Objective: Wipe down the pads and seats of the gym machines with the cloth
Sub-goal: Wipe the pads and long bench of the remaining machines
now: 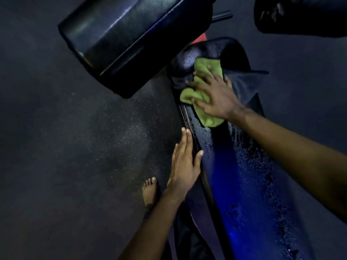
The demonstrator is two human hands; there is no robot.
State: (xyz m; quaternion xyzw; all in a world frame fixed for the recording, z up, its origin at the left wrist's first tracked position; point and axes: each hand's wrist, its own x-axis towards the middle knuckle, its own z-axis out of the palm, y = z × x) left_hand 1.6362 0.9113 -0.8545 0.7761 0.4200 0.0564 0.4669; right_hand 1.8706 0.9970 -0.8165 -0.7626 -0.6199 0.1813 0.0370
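The right hand (212, 96), fingers spread flat, presses the crumpled green cloth (208, 119) at the far end of the long black padded surface (244, 184), whose wet length extends nearward past the flat-fingered left hand (185, 166).

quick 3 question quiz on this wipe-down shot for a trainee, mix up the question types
1. True or false: the green cloth hangs free in the air.
2. Which hand presses on the cloth? A) left hand B) right hand C) both
3. Fill in: the bench pad nearer the person is beaded with ____.

Key
1. False: it lies on the bench pad.
2. B: the right hand lies flat on it with fingers spread. The left hand rests at the pad's edge, away from the cloth.
3. droplets
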